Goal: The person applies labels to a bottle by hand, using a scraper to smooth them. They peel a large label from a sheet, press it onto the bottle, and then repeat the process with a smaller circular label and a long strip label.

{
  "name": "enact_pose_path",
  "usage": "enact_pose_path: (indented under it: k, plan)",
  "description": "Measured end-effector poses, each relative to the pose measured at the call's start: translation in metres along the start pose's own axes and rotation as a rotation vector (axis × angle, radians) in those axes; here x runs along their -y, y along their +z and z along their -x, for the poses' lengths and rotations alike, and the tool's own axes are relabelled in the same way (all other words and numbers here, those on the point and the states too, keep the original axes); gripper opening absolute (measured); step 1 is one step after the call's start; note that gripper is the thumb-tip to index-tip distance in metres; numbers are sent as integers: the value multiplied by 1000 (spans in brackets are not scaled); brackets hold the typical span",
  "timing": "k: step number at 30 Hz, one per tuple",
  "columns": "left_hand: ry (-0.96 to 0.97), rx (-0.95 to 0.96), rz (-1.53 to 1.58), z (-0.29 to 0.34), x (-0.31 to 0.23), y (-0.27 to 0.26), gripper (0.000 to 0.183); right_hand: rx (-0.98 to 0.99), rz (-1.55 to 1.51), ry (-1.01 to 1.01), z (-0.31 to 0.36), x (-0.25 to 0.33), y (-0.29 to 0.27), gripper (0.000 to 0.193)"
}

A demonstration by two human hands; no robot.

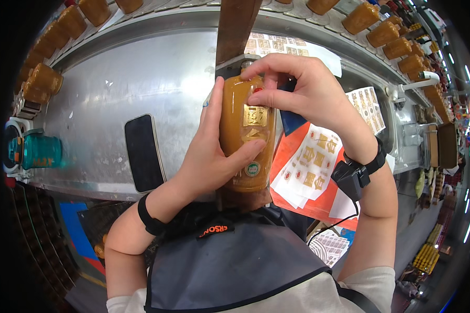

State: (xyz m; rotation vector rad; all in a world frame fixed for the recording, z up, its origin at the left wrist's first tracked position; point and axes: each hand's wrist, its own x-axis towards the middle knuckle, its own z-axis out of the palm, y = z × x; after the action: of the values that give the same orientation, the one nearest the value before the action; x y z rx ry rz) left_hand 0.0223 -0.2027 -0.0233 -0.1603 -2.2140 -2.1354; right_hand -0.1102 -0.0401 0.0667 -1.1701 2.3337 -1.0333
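An amber-brown bottle (235,115) lies on its back on a brown wooden support, its clear neck pointing away from me. Gold lettering stickers (254,116) and a round green-and-white emblem (252,168) are on its front. My left hand (214,141) is closed round the bottle's left side, with the thumb pressing on the front below the gold lettering. From the right, my right hand (284,86) reaches over the shoulder; its index fingertip and thumb touch the bottle there. Between them shows a small red spot (258,91). Whether those fingers also pinch a sticker is hidden.
A black phone (144,153) lies on the metal table (89,130) at left, near a teal jug (42,151). Sticker sheets (310,166) rest on an orange-red surface at right, with more sheets (368,109) beyond. Brown bottles (70,22) line the conveyor (162,14) behind.
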Motion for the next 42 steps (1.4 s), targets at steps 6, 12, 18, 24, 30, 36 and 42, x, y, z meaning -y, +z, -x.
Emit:
enact_pose_path:
  k: [6,12,18,24,30,36,42]
  plan:
    - [-136,-32,286,-6,-10,-4,93,-437,-128,209,21,-28,-15,39]
    - [-151,-94,313,-22,-21,-2,66,-187,-502,402,44,-15,19,47]
    - [-173,-105,361,-24,-20,2,59,-214,-696,389,45,-16,32,55]
    - [-156,-112,374,-23,-19,3,58,-230,-708,389,44,-15,35,57]
    - [-160,-109,350,-22,-19,2,57,-236,-708,391,45,-14,36,57]
    - [-151,-102,364,-23,-17,2,57,-232,-719,390,45,-15,36,57]
    - [-148,-108,379,-25,-17,3,56,-232,-723,378,45,-16,35,56]
